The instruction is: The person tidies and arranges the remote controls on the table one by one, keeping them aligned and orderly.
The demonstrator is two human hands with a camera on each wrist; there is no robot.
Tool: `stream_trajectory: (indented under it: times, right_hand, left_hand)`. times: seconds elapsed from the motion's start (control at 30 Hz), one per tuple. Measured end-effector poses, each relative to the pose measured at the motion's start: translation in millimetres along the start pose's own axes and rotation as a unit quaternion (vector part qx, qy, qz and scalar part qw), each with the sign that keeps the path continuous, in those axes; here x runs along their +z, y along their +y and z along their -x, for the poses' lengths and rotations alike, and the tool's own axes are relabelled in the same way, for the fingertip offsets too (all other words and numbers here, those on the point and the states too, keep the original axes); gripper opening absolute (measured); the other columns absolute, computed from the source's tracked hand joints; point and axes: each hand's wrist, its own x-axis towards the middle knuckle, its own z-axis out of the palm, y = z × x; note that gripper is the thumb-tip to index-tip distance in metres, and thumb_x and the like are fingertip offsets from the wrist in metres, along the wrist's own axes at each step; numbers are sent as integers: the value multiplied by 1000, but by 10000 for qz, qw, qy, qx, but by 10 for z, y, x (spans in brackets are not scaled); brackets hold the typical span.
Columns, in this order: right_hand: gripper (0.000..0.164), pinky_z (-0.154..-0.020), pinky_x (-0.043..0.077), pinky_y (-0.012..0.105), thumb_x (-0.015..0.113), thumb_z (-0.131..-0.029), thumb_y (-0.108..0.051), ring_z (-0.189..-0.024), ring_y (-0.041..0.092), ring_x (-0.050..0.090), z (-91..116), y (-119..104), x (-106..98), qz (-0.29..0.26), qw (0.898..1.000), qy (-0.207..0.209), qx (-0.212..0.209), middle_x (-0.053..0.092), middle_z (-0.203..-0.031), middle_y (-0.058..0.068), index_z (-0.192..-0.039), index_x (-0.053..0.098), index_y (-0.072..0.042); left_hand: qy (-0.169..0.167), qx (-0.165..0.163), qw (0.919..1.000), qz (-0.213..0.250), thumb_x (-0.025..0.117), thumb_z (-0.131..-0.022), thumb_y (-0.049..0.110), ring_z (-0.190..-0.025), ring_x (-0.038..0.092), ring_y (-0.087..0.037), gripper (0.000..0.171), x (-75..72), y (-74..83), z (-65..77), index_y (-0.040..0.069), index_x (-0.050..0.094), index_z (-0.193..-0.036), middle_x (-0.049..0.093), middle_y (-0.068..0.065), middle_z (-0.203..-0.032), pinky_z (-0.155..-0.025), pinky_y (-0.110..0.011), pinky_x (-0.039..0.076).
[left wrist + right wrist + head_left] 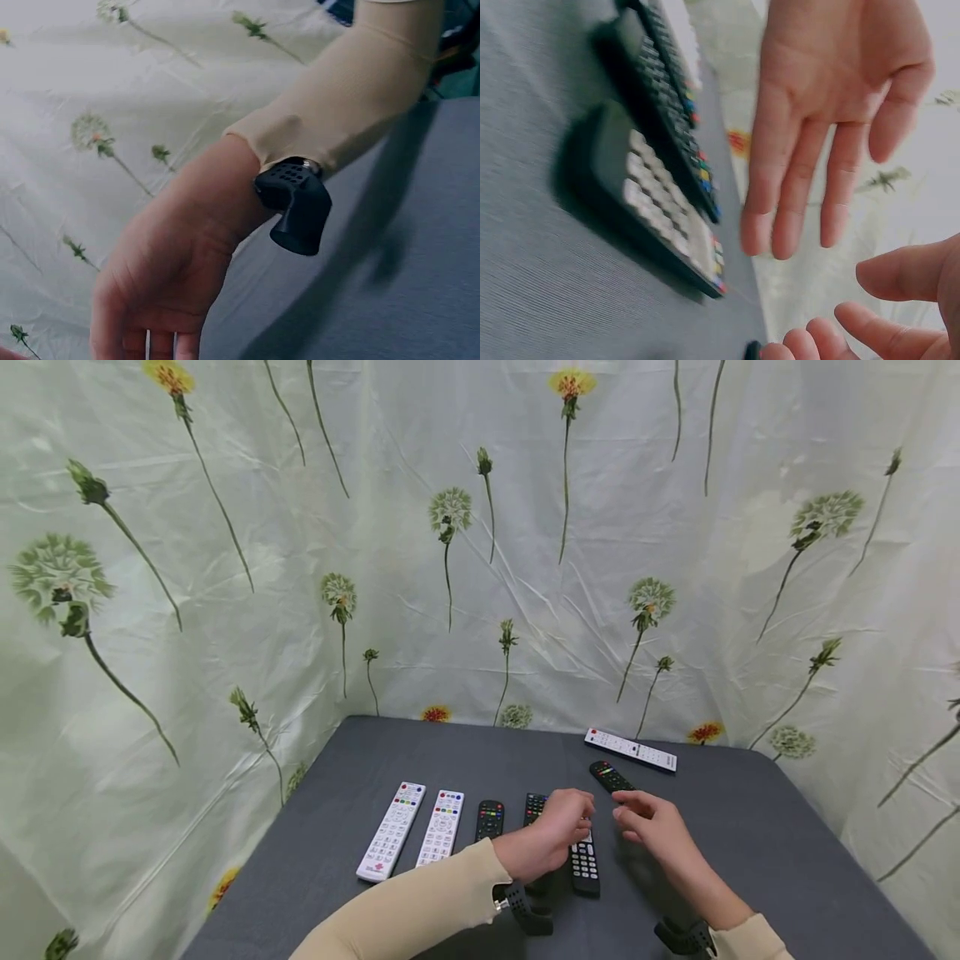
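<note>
My left hand (551, 831) hangs over a black remote with light buttons (585, 864), covering its upper part in the head view. In the right wrist view this left hand (832, 112) has extended, slightly spread fingers with nothing between them, apart from the light-buttoned remote (671, 210). My right hand (663, 835) is to the right, its fingers loosely bent and thumb apart. Its fingertips overlap the near end of a small black remote (609, 775) lying askew further back. Another black remote (535, 806) lies partly hidden behind the left hand.
Left of the hands lie two white remotes, the outer white remote (392, 831) and the inner white remote (441, 827), then a short black remote (491, 818). A white remote (630, 750) lies at the back of the grey table (300, 860). A flower-print curtain (405, 568) surrounds the table.
</note>
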Motion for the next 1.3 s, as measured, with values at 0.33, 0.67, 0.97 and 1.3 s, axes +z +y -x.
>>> stream_trajectory:
  times: [0.33, 0.67, 0.97, 1.3]
  right_hand:
    - [42, -88, 56, 42, 60, -101, -18, -112, 33, 61, -251, 19, -207, 23, 9986, 519, -54, 61, -125, 23, -136, 57, 5]
    - [45, -95, 48, 48, 59, -100, -21, -118, 38, 56, -512, 154, -317, 846, 9929, 830, -76, 59, -132, 27, -139, 56, 3]
    - [58, -96, 46, 53, 56, -99, -20, -117, 45, 55, -685, 273, -369, 1167, 9916, 508, 236, 52, -135, 36, -147, 41, 8]
    - [41, -64, 48, 31, 57, -96, -6, -81, 28, 56, -709, 449, -426, 1041, 9940, 249, 237, 62, -117, 29, -129, 56, 17]
  left_hand:
    - [681, -331, 9944, 734, 55, -86, 4, -87, 57, -32, 10, 294, 32, -294, 0, 60, -93, 58, -16, -96, -86, -49, 54]
    - [693, -713, 9800, 1726, 52, -87, 8, -124, 39, -59, 43, 481, -40, -616, -8, 50, -126, 45, -37, -128, -102, -68, 37]
    - [713, -958, 9639, 2378, 48, -88, 13, -133, 25, -65, 64, 595, -166, -744, -21, 32, -141, 27, -50, -142, -106, -72, 28]
    - [883, -733, 9814, 1536, 50, -82, -10, -97, 60, -56, 55, 631, -304, -857, -10, 39, -136, 54, -34, -103, -90, -61, 51]
